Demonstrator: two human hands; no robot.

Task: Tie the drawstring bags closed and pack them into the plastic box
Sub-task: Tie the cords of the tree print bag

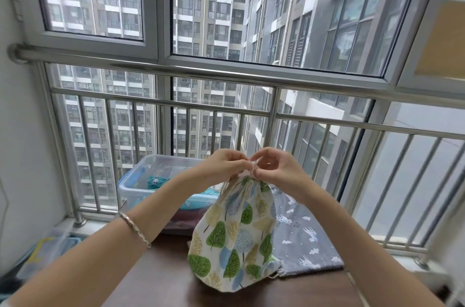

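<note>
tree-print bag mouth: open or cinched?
Cinched: tree-print bag gathered tight at the top; left hand and right hand pinch its cord. Knot done? Cannot tell.

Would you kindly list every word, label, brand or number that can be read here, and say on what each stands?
No text can be read anywhere in this view.
Tree-print bag: printed trees only, no lettering.
Grey bag: white animals and clouds, no lettering.
Plastic box: no label shows.
Buildings outside the window: no signs legible.
</note>
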